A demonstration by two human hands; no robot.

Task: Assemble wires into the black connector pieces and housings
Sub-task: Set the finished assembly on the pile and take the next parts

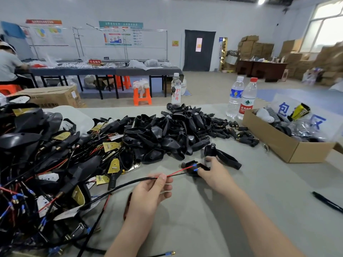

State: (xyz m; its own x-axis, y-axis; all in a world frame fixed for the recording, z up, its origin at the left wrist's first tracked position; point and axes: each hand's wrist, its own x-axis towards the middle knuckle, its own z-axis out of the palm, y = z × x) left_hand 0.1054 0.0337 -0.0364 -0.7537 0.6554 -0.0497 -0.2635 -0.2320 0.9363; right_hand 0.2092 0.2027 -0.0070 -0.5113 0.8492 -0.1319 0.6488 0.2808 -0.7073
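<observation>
My left hand (152,191) pinches a black cable (130,182) where its thin red wire (178,171) and black wire split off. Both wires run right into a small black connector piece (193,168), their blue-sleeved ends lying on it. My right hand (213,173) grips that piece from the right, just above the grey table. A black rubber housing (222,156) lies right behind my right hand. A large heap of black housings (167,132) fills the middle of the table. Small black plugs (232,130) are scattered to its right.
A tangle of wired assemblies with brass plates (46,164) covers the left side. An open cardboard box (289,143) stands at the right, three water bottles (241,97) behind the heap. A black pen (328,202) lies near the right edge. A seated person (9,65) works far left.
</observation>
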